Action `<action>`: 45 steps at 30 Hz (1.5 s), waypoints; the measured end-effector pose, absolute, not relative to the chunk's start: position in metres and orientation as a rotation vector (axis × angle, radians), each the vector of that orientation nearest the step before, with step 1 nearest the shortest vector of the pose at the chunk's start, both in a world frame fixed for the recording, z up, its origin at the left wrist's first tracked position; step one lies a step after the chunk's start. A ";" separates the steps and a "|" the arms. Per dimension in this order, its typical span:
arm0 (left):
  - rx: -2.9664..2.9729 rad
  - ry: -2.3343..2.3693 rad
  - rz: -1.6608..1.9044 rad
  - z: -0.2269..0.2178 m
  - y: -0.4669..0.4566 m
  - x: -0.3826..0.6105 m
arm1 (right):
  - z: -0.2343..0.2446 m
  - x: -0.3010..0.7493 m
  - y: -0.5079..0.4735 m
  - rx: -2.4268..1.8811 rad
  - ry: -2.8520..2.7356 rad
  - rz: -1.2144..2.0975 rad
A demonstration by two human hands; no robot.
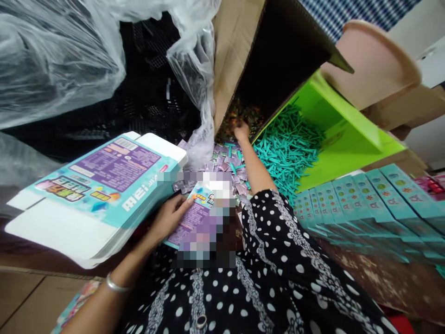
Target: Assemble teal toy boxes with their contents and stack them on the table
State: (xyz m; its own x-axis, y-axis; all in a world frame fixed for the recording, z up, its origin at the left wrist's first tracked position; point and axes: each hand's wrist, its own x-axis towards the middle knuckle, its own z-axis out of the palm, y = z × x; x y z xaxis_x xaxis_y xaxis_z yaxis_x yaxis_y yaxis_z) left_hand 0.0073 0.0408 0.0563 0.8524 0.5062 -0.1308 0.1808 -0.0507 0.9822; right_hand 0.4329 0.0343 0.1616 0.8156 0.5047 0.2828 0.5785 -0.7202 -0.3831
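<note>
My left hand [173, 214] is closed round the edge of a teal and purple printed carton [194, 222] in front of my body. Pixelation covers much of that carton, so its open end is unclear. My right hand [242, 131] reaches into a tipped cardboard box [237, 44], its fingers curled among small dark and orange pieces [251, 113]. Whatever it pinches is too small and dark to make out. Between the hands lies a heap of small purple sachets [220, 160] with a few teal pieces on top. Beside my right forearm is a pile of teal stick-like pieces [288, 148].
A stack of flattened cartons [104, 176] lies on the left. Behind it, clear plastic [59, 60] partly covers black latticed items [153, 102]. A lime-green bin [347, 120] holds the sticks. Rows of upright teal boxes [368, 195] and a pink tub [378, 60] are at right.
</note>
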 end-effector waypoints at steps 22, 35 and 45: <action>1.606 0.491 0.341 0.054 0.038 0.011 | 0.163 0.321 0.179 -2.468 -1.388 0.241; 1.544 0.525 0.342 0.044 0.040 0.011 | 0.213 0.327 0.064 -1.563 -1.241 0.545; 1.536 0.547 0.435 0.054 0.047 0.007 | 0.256 0.316 -0.114 -1.967 -1.513 0.893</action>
State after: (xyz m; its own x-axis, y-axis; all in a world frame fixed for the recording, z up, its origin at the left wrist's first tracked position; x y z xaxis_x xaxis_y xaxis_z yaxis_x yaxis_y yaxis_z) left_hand 0.0072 0.0466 0.0544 0.8088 0.5851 -0.0601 0.0733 0.0011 0.9973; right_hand 0.3164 -0.1142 0.2564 0.1676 0.9661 -0.1963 0.6387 -0.2581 -0.7249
